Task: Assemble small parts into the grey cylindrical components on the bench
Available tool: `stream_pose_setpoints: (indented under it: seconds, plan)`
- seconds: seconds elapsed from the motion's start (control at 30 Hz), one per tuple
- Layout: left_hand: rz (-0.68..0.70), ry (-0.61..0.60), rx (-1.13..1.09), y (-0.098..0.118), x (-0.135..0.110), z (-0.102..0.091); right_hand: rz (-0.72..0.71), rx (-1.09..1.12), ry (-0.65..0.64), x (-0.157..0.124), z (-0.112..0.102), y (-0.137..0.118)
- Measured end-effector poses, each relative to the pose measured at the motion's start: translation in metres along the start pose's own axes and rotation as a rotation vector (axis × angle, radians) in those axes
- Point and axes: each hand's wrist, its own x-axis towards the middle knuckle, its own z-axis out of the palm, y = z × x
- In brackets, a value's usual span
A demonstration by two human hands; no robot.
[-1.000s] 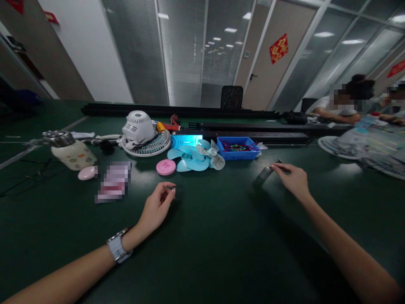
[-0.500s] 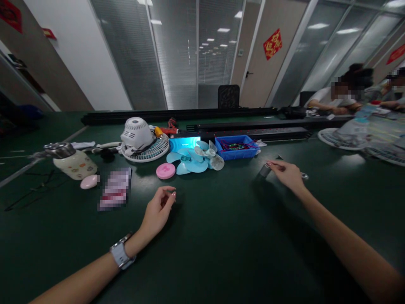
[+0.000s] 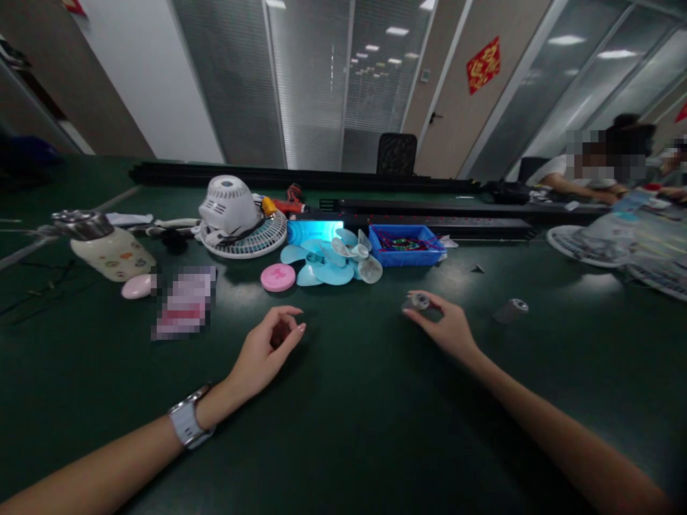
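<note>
My right hand (image 3: 448, 325) grips a small metallic cylinder (image 3: 419, 301) between thumb and fingers, its round end with a centre hole turned towards me. Behind that hand, to the right, a similar grey cylinder (image 3: 511, 310) lies on the green table (image 3: 343, 415). A small pointed piece (image 3: 477, 269) lies farther back. My left hand (image 3: 268, 347), with a watch on its wrist, has curled fingers and a gap between thumb and fingertips, holding nothing. The pink round case (image 3: 278, 277) is a little beyond it.
Blue fan blades (image 3: 330, 265) are piled before a lit phone (image 3: 315, 230). Beside them are a blue bin (image 3: 406, 257) of wires and a white fan body (image 3: 230, 204). A bottle (image 3: 112, 254) stands left. Long black rails (image 3: 429, 223) line the back; another person sits at far right.
My right hand has moved left and nearer to me with the cylinder, uncovering the other cylinder. My left hand keeps about the same pose. The view has shifted slightly.
</note>
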Motion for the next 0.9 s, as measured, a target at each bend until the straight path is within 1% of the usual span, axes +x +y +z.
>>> stream_pose_setpoints:
  seconds: [0.1, 0.17, 0.2, 0.23, 0.3, 0.4, 0.47, 0.53, 0.6, 0.67, 0.7, 0.77, 0.83, 0.9]
  plan:
    - [0.216, -0.053, 0.086, 0.015, -0.006, 0.001, -0.16, 0.178, -0.355, -0.023, 0.039, -0.058]
    - [0.326, -0.111, 0.105, 0.022, -0.01, 0.002, -0.217, 0.265, -0.503, -0.032, 0.06, -0.083]
    - [0.358, -0.142, 0.104, 0.025, -0.011, 0.004, -0.234, 0.292, -0.538, -0.034, 0.067, -0.091]
    - [0.376, -0.169, 0.102, 0.027, -0.011, 0.005, -0.244, 0.308, -0.549, -0.035, 0.073, -0.096]
    - [0.382, -0.186, 0.099, 0.029, -0.01, 0.008, -0.252, 0.315, -0.528, -0.036, 0.08, -0.1]
    - [0.344, -0.178, 0.09, 0.033, -0.004, 0.01, -0.254, 0.31, -0.479, -0.038, 0.082, -0.097]
    - [0.318, -0.171, 0.07, 0.038, -0.001, 0.007, -0.247, 0.301, -0.481, -0.039, 0.082, -0.096]
    - [0.289, -0.125, 0.058, 0.043, 0.002, 0.001, -0.236, 0.295, -0.497, -0.039, 0.081, -0.096]
    - [0.244, -0.039, 0.075, 0.043, 0.002, -0.005, -0.235, 0.305, -0.502, -0.039, 0.08, -0.096]
    - [0.194, 0.009, 0.127, 0.036, 0.001, -0.009, -0.241, 0.316, -0.505, -0.039, 0.079, -0.097]
    - [0.177, 0.001, 0.163, 0.029, 0.0, -0.01, -0.24, 0.319, -0.504, -0.039, 0.079, -0.097]
    - [0.154, -0.055, 0.234, 0.011, -0.002, -0.009, -0.23, 0.321, -0.509, -0.04, 0.08, -0.098]
    - [0.134, -0.14, 0.289, -0.004, -0.002, -0.006, -0.219, 0.325, -0.518, -0.041, 0.081, -0.099]
    - [0.116, -0.183, 0.309, -0.013, -0.002, -0.004, -0.204, 0.33, -0.514, -0.04, 0.079, -0.098]
